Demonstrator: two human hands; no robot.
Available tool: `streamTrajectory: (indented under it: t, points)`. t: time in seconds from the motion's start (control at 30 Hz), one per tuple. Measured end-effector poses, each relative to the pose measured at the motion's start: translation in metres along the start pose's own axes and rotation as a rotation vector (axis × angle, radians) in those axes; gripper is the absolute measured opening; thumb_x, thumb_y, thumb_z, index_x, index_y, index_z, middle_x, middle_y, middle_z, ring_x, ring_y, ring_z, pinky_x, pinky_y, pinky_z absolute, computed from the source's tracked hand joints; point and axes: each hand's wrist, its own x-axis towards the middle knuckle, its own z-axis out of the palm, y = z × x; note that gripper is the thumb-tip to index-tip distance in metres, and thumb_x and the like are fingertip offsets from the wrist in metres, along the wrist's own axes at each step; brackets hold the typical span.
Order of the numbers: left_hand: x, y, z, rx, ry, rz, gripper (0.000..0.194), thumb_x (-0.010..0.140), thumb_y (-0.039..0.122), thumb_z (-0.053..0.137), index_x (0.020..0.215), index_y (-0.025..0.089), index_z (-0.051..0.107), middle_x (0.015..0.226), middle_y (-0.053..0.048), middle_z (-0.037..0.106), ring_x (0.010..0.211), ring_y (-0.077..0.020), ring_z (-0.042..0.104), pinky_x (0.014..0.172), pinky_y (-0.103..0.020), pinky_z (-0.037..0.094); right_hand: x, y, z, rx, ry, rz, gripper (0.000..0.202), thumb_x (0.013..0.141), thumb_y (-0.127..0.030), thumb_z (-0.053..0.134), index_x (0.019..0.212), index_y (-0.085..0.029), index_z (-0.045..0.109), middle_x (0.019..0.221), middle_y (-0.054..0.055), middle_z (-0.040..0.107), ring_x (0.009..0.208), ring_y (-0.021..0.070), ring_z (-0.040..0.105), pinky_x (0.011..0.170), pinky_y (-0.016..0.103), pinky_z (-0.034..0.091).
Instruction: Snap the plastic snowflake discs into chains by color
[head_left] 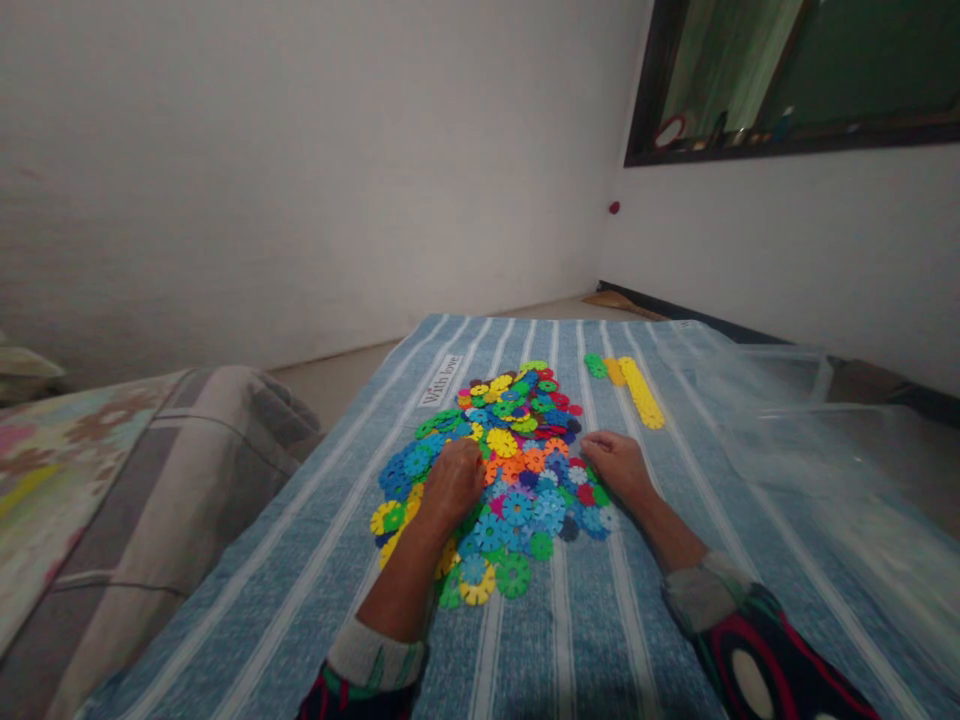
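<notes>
A heap of colourful notched plastic discs [517,507], like snowflake building pieces, lies on the blue striped cloth [315,600]. Over the left part of the heap is my left hand [454,482], its fingers curled in; whatever they hold is hidden. At the heap's right edge rests my right hand [616,462], fingers bent together, and I cannot make out anything in them. Behind the right hand lies a row of joined yellow discs [643,395], touching orange discs [616,372] and green discs [595,366] at its far end.
Clear plastic boxes [832,430] stand along the right side of the table. To the left is a bed or seat with a grey checked cover [172,480]. A pale wall [337,170] rises behind, with a dark-framed window [795,80] at upper right.
</notes>
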Motion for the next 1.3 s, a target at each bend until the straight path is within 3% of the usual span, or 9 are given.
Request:
streamTrajectory:
  t: [0.3,0.47,0.67,1.1,1.3]
  points:
    - [-0.001,0.003,-0.005,-0.005,0.021,0.024,0.027,0.088,0.015,0.041,0.067,0.018,0.058,0.086,-0.009,0.063,0.090,-0.0214,0.058,0.088,-0.035,0.043,0.001,0.003,0.001,0.021,-0.005,0.016,0.029,0.070,-0.041,0.057,0.074,-0.016,0.073,0.062,0.002,0.068,0.056,0.0169,0.059,0.051,0.024,0.041]
    - [-0.005,0.004,-0.007,-0.040,0.043,0.027,0.013,0.082,0.025,0.057,0.072,0.018,0.062,0.098,-0.011,0.065,0.102,-0.0256,0.057,0.094,-0.037,0.042,0.000,0.001,0.000,0.014,0.005,0.000,0.028,0.070,-0.040,0.057,0.073,-0.016,0.073,0.062,0.002,0.068,0.056,0.0167,0.059,0.051,0.025,0.041]
    - [-0.006,0.006,-0.008,-0.038,0.025,0.019,0.006,0.078,0.023,0.061,0.075,0.018,0.061,0.101,-0.011,0.065,0.104,-0.0266,0.056,0.098,-0.040,0.040,-0.001,-0.002,-0.001,0.000,-0.002,0.018,0.030,0.070,-0.040,0.057,0.075,-0.016,0.073,0.062,0.002,0.068,0.056,0.0168,0.059,0.053,0.025,0.042]
    - [-0.005,0.011,-0.011,-0.087,0.015,-0.056,0.007,0.078,0.020,0.053,0.071,0.020,0.054,0.080,-0.004,0.062,0.081,-0.0204,0.057,0.074,-0.031,0.042,-0.001,-0.003,-0.001,0.009,0.014,0.009,0.028,0.069,-0.040,0.057,0.072,-0.017,0.073,0.061,0.002,0.067,0.057,0.0173,0.059,0.055,0.026,0.043]
    - [-0.005,0.010,-0.006,-0.257,0.092,-0.062,0.013,0.081,0.025,0.051,0.071,0.020,0.057,0.072,-0.001,0.063,0.070,-0.0161,0.057,0.066,-0.028,0.040,-0.001,-0.004,0.000,0.013,-0.002,0.028,0.029,0.069,-0.039,0.057,0.074,-0.016,0.073,0.063,0.002,0.068,0.057,0.0171,0.059,0.053,0.025,0.041]
